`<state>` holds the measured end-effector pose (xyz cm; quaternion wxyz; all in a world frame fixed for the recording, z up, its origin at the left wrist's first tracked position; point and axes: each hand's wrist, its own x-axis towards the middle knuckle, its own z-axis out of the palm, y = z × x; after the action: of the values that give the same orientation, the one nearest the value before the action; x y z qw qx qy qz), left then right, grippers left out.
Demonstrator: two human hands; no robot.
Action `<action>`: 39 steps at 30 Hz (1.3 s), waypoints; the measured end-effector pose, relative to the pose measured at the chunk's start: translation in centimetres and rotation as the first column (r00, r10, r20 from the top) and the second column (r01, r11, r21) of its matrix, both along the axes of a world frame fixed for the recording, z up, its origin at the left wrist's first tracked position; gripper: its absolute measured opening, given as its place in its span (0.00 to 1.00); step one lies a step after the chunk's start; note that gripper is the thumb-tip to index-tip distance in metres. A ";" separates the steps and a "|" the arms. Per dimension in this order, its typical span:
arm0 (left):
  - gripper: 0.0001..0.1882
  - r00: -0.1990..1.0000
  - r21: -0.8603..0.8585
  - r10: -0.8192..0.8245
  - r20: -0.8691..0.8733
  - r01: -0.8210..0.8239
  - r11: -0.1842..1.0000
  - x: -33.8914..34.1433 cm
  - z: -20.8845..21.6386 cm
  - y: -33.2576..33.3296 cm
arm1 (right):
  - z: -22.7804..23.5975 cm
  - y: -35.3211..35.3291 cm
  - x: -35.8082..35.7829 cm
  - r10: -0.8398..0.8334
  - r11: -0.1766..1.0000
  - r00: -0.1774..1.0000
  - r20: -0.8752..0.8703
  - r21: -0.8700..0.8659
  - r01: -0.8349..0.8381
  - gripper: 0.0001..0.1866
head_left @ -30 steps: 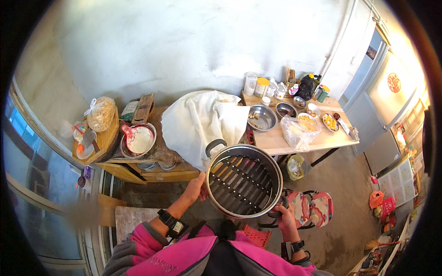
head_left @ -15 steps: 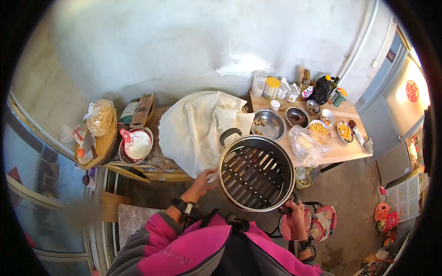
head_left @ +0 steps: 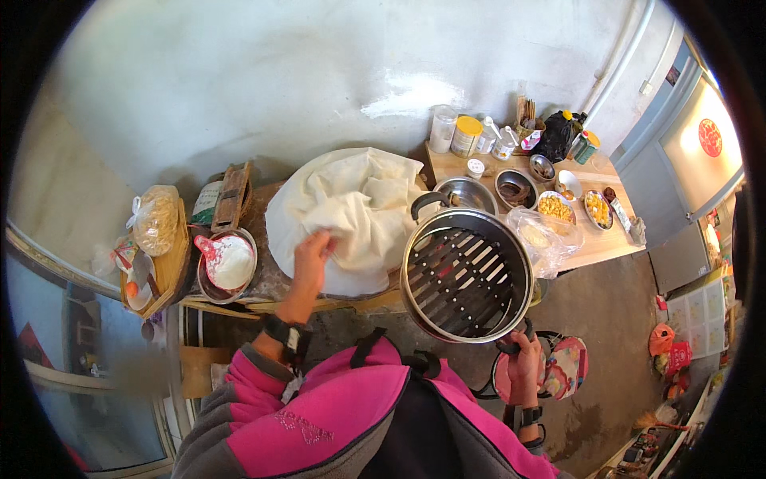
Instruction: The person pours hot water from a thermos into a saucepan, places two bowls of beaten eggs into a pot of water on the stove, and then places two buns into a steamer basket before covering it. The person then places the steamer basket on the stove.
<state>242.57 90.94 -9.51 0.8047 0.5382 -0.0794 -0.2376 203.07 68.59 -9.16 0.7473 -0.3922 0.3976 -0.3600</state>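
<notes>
My right hand [head_left: 523, 357] is closed round one handle of a steamer basket [head_left: 467, 279]. The basket is metal-rimmed and round, with a dark slatted bottom. I hold it up in front of the worktop, tilted so that its inside shows. Its other black handle [head_left: 429, 203] points away at the far left of the rim, with no hand on it. Over the near left part of a large cream cloth [head_left: 351, 188] is my left hand [head_left: 313, 254]. Its fingers are blurred, and whether they grip the cloth cannot be seen. The cloth lies wrinkled over a round shape, hiding what is under it.
To the left stand a pot of white powder with a red scoop [head_left: 231, 262] and a wooden tray [head_left: 169, 267] with bagged food. On the right table are a steel bowl [head_left: 469, 191], smaller bowls, jars and a plastic bag [head_left: 546, 239]. A cushioned stool [head_left: 566, 367] stands below.
My left hand has left the basket's side and moved up and left to the cloth. The basket has shifted right and away from me, still in my right hand. The cloth's folds look different.
</notes>
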 end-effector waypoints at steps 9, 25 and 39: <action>0.28 0.921 0.018 0.119 0.370 -0.135 0.991 14.0 4.4 0.2 | -0.1 2.3 4.0 -0.111 0.994 0.993 0.034 0.000 0.111 0.10; 0.41 0.602 0.597 -0.188 0.776 -0.605 0.528 16.7 -3.7 -1.9 | 0.9 0.6 7.7 -0.129 0.991 0.992 0.002 -0.026 0.129 0.05; 0.33 0.353 0.853 -0.819 0.452 -0.438 0.282 14.0 -9.2 -9.2 | 0.5 -4.8 7.3 -0.033 0.999 0.998 0.056 -0.018 0.034 0.05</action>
<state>256.52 81.70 -18.72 0.0797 0.8962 -0.4359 -0.0225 210.39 63.76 -8.70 0.7483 -0.3822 0.3797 -0.3870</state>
